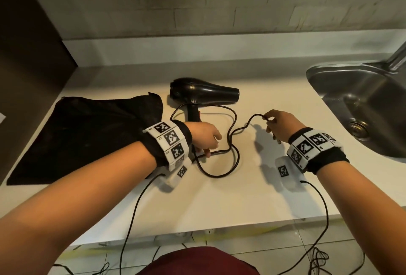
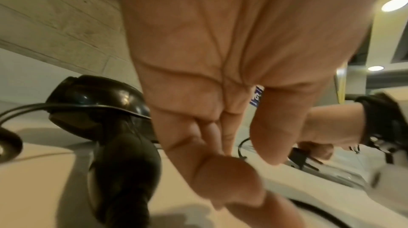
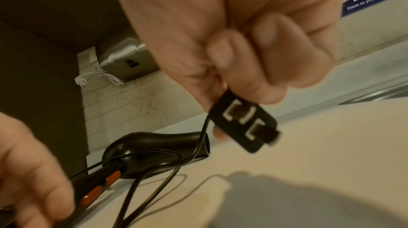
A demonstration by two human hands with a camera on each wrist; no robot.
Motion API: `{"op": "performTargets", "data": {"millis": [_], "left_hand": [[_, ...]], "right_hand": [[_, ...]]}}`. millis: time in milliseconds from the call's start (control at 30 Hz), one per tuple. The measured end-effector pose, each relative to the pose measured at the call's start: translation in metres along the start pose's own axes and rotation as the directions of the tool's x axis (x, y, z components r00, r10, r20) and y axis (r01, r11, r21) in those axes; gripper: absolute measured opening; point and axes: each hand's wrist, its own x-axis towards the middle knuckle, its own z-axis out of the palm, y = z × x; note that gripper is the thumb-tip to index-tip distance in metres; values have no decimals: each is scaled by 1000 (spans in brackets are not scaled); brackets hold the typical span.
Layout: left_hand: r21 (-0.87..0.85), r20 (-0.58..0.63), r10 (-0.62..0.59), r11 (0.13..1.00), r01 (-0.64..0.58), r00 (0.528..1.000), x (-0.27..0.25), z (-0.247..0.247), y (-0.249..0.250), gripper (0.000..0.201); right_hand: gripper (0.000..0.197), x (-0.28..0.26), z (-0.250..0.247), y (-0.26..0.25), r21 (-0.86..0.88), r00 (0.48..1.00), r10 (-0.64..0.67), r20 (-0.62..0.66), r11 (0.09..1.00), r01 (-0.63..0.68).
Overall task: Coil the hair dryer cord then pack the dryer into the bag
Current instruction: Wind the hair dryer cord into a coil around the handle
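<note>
A black hair dryer [image 1: 204,92] lies on its side on the white counter, nozzle pointing right, handle toward me. Its handle carries orange buttons [image 3: 103,184]. The black cord [image 1: 235,140] runs from the handle in loose loops across the counter. My left hand [image 1: 205,151] reaches over the handle's end with fingers stretched down, touching the cord. My right hand [image 1: 271,124] holds the black plug [image 3: 245,123] pinched between thumb and fingers, raised a little above the counter. The flat black bag [image 1: 87,134] lies to the left of the dryer.
A steel sink [image 1: 314,77] with a faucet [image 1: 397,57] is set into the counter at the right. A tiled wall stands behind. A dark cabinet closes the left side. Thin black wrist cables [image 1: 131,215] hang over the counter's front edge.
</note>
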Motion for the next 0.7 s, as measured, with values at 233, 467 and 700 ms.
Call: {"op": "performTargets", "data": {"millis": [233,467,700], "left_hand": [[-26,18,19,999,-18,1000,-3,10,5,35],[50,-378,186,982,-181,907,-15,-6,6,27],[38,-375,177,984,-176,910,-22,0,7,25]], "right_hand": [[34,-5,6,-6,-57,1000,5,30,998,-3],[38,-42,17,-44,-48,959,-242,146,967,252],[33,-49,27,-62,172,945,-291,149,949,265]]}}
